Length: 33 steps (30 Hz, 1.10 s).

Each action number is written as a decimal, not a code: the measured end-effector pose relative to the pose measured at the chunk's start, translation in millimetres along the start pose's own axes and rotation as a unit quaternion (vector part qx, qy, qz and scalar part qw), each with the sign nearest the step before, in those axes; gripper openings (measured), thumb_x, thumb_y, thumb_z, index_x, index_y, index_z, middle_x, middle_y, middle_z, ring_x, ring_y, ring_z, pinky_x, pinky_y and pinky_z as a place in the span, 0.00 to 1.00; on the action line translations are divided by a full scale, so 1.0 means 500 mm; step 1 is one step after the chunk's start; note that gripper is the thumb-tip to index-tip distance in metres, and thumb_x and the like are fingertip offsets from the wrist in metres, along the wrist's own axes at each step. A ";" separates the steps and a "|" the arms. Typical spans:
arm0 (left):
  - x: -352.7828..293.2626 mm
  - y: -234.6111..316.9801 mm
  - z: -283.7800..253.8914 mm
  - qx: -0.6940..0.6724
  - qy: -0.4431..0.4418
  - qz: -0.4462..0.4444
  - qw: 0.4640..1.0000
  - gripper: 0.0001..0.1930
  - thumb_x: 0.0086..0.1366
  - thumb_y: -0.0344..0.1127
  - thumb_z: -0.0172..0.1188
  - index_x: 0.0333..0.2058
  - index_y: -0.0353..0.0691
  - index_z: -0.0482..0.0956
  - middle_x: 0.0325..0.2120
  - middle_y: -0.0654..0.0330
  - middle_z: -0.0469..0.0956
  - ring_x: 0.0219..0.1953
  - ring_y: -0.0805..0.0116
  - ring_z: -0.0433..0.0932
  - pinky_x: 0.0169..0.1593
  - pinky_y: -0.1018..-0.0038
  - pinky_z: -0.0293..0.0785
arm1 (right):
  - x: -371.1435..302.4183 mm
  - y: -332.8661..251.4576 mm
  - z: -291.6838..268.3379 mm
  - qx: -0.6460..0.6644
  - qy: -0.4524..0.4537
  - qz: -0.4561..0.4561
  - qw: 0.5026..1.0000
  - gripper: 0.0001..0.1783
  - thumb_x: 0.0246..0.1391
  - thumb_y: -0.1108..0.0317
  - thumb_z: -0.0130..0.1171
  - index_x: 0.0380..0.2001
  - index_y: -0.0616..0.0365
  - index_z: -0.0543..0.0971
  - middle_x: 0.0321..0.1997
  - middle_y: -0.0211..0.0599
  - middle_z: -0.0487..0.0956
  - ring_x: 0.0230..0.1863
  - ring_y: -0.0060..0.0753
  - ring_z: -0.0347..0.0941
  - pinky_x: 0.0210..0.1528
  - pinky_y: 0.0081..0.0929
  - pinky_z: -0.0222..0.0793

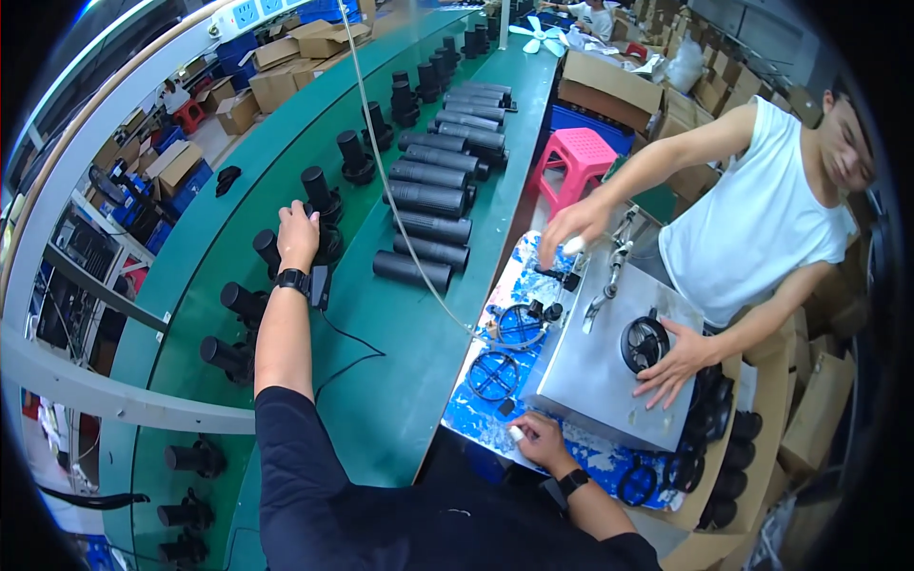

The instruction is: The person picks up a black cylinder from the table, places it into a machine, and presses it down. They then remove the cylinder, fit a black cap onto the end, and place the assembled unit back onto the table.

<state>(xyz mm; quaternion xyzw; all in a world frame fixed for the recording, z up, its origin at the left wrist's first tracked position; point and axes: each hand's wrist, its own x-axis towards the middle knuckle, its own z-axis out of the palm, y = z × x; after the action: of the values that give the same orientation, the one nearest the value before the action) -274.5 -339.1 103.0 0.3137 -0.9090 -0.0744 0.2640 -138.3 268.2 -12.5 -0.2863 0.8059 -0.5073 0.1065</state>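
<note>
My left hand (300, 236) reaches over the green conveyor, its fingers bent round a black round-based part (328, 245); the hand hides some of the grip. Just beyond it stands a black cylindrical housing (318, 187) on a wider base. A similar housing (266, 247) sits to its left. At the near edge of the blue-and-white worktop, my right hand (541, 440) has its fingers curled in. A white tip, perhaps a finger cover, shows at one finger; whatever the curled fingers may hold is hidden. Close to this hand lies a black spoked ring (493, 376).
Several black tubes (411, 270) lie in a row on the green bench (371, 419). A co-worker's hand (671, 362) steadies a black ring (645, 344) on a metal box (609, 381) with a clamp. A hanging cable (381, 157) crosses the view. A pink stool (578, 157) stands behind.
</note>
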 end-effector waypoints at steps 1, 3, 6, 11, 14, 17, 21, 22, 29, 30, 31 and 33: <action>-0.003 0.003 -0.003 0.004 -0.002 -0.005 1.000 0.24 0.71 0.44 0.68 0.60 0.41 0.72 0.57 0.43 0.74 0.53 0.37 0.82 0.53 0.49 0.82 | -0.001 0.000 0.001 0.008 0.005 -0.002 1.000 0.06 0.54 0.76 0.72 0.36 0.57 0.88 0.30 0.33 0.81 0.23 0.24 0.73 0.27 0.24 0.68; -0.010 0.008 -0.016 0.013 -0.004 -0.017 1.000 0.24 0.70 0.43 0.69 0.59 0.42 0.72 0.57 0.45 0.74 0.53 0.38 0.82 0.52 0.50 0.83 | 0.002 0.001 -0.003 0.008 0.003 -0.003 1.000 0.06 0.54 0.76 0.72 0.36 0.57 0.88 0.30 0.33 0.81 0.23 0.24 0.73 0.27 0.24 0.68; -0.039 0.106 -0.043 0.066 0.047 0.027 0.996 0.25 0.67 0.43 0.71 0.59 0.44 0.74 0.57 0.48 0.74 0.54 0.41 0.82 0.50 0.52 0.84 | -0.006 0.006 -0.012 0.003 0.007 0.007 1.000 0.05 0.55 0.75 0.72 0.36 0.57 0.88 0.30 0.33 0.81 0.23 0.24 0.73 0.27 0.24 0.68; -0.100 0.162 0.007 0.015 -0.165 0.385 0.908 0.34 0.53 0.43 0.80 0.59 0.51 0.78 0.60 0.55 0.74 0.60 0.47 0.77 0.57 0.48 0.78 | -0.004 0.003 -0.007 -0.001 0.005 -0.017 1.000 0.07 0.55 0.75 0.70 0.38 0.56 0.87 0.29 0.33 0.79 0.22 0.25 0.73 0.28 0.25 0.70; -0.209 0.190 0.060 0.006 -0.149 0.393 0.907 0.37 0.50 0.43 0.83 0.59 0.52 0.78 0.59 0.56 0.75 0.62 0.47 0.74 0.63 0.42 0.70 | -0.007 0.009 -0.008 -0.005 0.011 -0.017 1.000 0.06 0.55 0.74 0.70 0.37 0.56 0.87 0.29 0.33 0.79 0.22 0.25 0.73 0.28 0.25 0.70; -0.264 0.177 0.091 0.027 -0.094 0.327 0.940 0.38 0.47 0.42 0.84 0.58 0.51 0.78 0.56 0.57 0.77 0.62 0.49 0.75 0.65 0.42 0.65 | -0.010 0.005 -0.001 0.002 0.006 -0.022 1.000 0.06 0.57 0.74 0.70 0.38 0.57 0.87 0.29 0.33 0.80 0.23 0.24 0.74 0.28 0.24 0.69; -0.334 0.146 0.023 0.007 -0.158 0.229 0.960 0.36 0.45 0.39 0.84 0.55 0.50 0.78 0.51 0.60 0.79 0.61 0.53 0.76 0.66 0.42 0.65 | -0.013 0.003 0.000 0.011 0.000 -0.026 1.000 0.05 0.58 0.73 0.70 0.38 0.57 0.87 0.29 0.33 0.80 0.23 0.24 0.74 0.29 0.24 0.70; -0.351 0.135 -0.012 0.000 -0.137 0.269 0.953 0.35 0.46 0.38 0.83 0.54 0.50 0.78 0.51 0.62 0.80 0.60 0.54 0.76 0.66 0.43 0.65 | -0.014 0.004 0.000 0.015 -0.001 -0.024 1.000 0.05 0.58 0.73 0.70 0.38 0.57 0.87 0.29 0.33 0.80 0.23 0.24 0.74 0.29 0.24 0.70; -0.488 0.212 -0.376 -0.018 -0.024 0.415 0.909 0.24 0.52 0.28 0.73 0.48 0.51 0.80 0.53 0.67 0.81 0.61 0.59 0.76 0.70 0.47 0.61 | -0.006 -0.008 -0.005 0.104 -0.048 0.057 0.992 0.13 0.61 0.70 0.70 0.49 0.57 0.85 0.37 0.30 0.85 0.33 0.20 0.77 0.38 0.24 0.75; -0.503 0.230 -0.411 -0.021 0.002 0.456 0.890 0.22 0.54 0.27 0.71 0.47 0.52 0.80 0.55 0.67 0.81 0.63 0.60 0.76 0.72 0.48 0.59 | 0.007 -0.028 -0.011 0.137 -0.069 0.087 0.984 0.17 0.61 0.73 0.70 0.53 0.58 0.83 0.40 0.29 0.85 0.36 0.18 0.77 0.42 0.23 0.76; -0.518 0.250 -0.445 -0.022 -0.007 0.462 0.887 0.22 0.54 0.27 0.71 0.47 0.52 0.80 0.55 0.67 0.81 0.63 0.60 0.76 0.72 0.48 0.59 | 0.023 -0.074 -0.020 0.188 -0.081 0.032 0.978 0.20 0.63 0.72 0.69 0.57 0.58 0.81 0.45 0.32 0.85 0.42 0.21 0.78 0.48 0.25 0.76; -0.548 0.295 -0.496 -0.011 -0.028 0.560 0.828 0.19 0.56 0.28 0.69 0.46 0.55 0.81 0.57 0.69 0.81 0.65 0.61 0.74 0.74 0.48 0.57 | 0.048 -0.202 -0.058 0.252 -0.147 -0.009 0.957 0.28 0.62 0.69 0.71 0.64 0.58 0.77 0.55 0.36 0.83 0.52 0.28 0.78 0.59 0.32 0.75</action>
<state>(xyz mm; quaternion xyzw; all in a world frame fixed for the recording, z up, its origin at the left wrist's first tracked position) -40.3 -47.8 239.1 -0.2548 -0.9348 0.0676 0.2381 -135.7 244.0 92.4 -0.3287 0.6251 -0.6470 0.2874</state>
